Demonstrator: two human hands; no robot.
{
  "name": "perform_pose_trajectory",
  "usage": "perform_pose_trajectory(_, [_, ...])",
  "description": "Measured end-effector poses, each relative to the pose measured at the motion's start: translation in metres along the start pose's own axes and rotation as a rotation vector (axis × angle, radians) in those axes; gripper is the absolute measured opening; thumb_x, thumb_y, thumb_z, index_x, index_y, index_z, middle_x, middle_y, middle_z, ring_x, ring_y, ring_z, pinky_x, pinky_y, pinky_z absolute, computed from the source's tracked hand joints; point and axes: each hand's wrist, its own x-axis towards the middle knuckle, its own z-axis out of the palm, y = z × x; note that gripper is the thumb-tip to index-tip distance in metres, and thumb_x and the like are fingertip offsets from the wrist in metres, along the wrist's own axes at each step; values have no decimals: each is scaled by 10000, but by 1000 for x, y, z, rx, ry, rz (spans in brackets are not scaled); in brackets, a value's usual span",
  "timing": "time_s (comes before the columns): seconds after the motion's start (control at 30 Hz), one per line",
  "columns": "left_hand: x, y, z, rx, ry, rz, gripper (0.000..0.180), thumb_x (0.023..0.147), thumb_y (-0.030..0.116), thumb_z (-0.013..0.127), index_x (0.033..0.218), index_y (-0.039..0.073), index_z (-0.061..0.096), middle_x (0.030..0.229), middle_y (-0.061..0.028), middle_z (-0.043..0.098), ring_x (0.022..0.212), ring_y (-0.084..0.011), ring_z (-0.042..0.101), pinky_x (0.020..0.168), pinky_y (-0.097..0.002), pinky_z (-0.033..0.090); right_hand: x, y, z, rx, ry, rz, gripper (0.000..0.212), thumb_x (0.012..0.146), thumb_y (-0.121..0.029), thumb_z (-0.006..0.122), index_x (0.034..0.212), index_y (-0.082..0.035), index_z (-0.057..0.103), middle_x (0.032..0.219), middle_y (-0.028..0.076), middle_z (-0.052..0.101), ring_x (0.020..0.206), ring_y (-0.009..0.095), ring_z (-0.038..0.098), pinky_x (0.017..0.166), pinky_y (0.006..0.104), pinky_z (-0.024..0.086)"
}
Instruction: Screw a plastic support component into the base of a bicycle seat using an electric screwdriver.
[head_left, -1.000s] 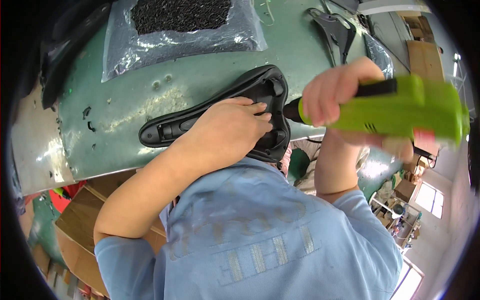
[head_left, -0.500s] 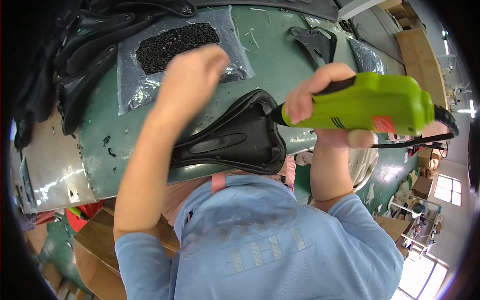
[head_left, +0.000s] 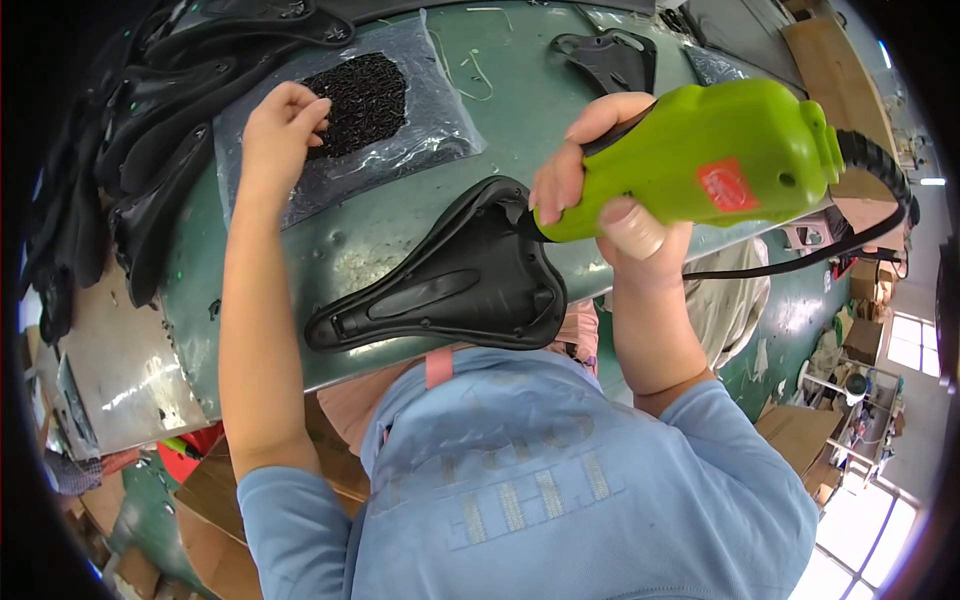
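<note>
Wraps right fingers (head_left: 560,185) round green tool (head_left: 680,150), likely to steady it, at two o'clock from saddle (head_left: 490,275) on table (head_left: 540,130); curls left fingers (head_left: 308,115) nearly closed, cannot tell if loaded, at eleven, by screw-like bits (head_left: 368,105), seemingly placed handy.

A: Can a screw be seen in the left hand (head_left: 275,140)?

B: That cannot be told; single black screws (head_left: 365,105) are too small to be made out, and the heap's edge is covered by the fingers.

A: And the power screwdriver (head_left: 700,160)?

B: Its bit cannot be discerned near the bicycle saddle (head_left: 480,290). Much of the right hand (head_left: 632,228) is hidden by the green body, and part of the cable (head_left: 885,170) by the forearm.

A: What is cut off?

B: The black saddles (head_left: 155,150), by the dark rim.
</note>
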Motion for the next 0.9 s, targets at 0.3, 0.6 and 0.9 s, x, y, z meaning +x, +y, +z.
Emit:
perform_pose_trajectory(0.3, [-131,59,67,-1089,-488,-307,242,917,266,591,929,26,567,736,-18,553,640,-88,524,570,-208,436,9,-42,-47,499,-59,-247,546,812,-443,624,1131,-39,441,755,11,474,632,153,481,628,311,354])
perform_pose_trajectory(0.6, [-151,62,96,-1210,-586,-465,228,944,270,553,890,49,535,790,-3,507,678,-77,442,608,-215,370,10,-40,-45,544,-145,-240,559,805,-486,613,1120,-58,439,762,6,481,625,138,469,627,288,340])
perform_pose_trajectory(0.9, [-155,66,110,-1152,-420,-447,198,956,242,534,890,55,533,764,9,491,665,-74,429,593,-214,353,6,-43,-38,274,-396,-445,533,840,-519,561,1116,-77,446,828,55,559,638,170,560,589,300,438])
